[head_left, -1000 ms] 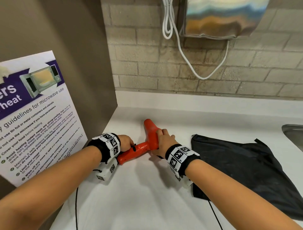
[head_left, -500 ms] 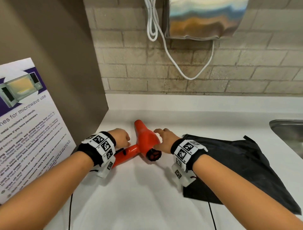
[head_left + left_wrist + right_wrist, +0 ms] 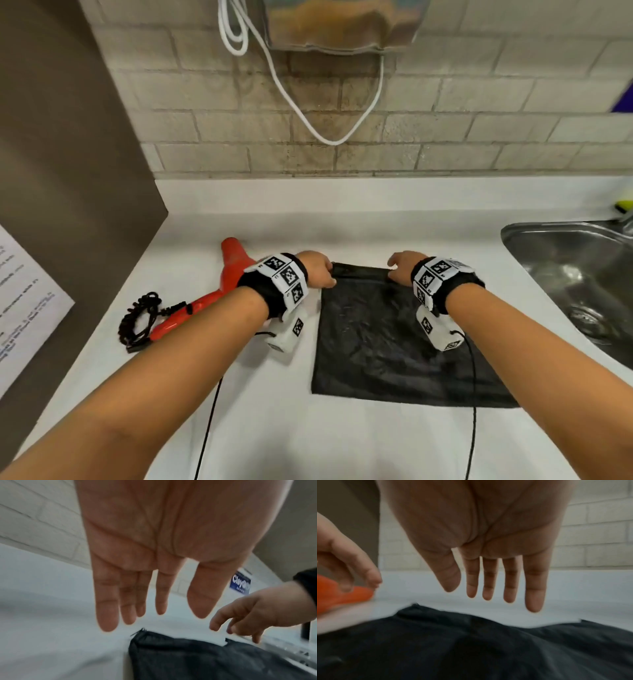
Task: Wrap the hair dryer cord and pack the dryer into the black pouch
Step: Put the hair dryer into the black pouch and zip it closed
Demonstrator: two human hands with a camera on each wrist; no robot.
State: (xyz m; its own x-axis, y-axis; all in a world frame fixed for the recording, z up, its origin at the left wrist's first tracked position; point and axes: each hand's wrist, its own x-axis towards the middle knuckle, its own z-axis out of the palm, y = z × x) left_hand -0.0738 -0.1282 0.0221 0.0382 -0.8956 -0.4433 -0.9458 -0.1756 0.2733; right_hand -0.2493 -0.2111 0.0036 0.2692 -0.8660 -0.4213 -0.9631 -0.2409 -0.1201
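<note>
Holding nothing: left hand and right hand both spread, fingers straight, poised over the far corners of the black pouch; contact with the fabric impossible to judge. White counter underneath, steel sink at right. Pouch flat between the forearms. Orange hair dryer just left of it, on its side, black cord bundled by the handle end.
</note>
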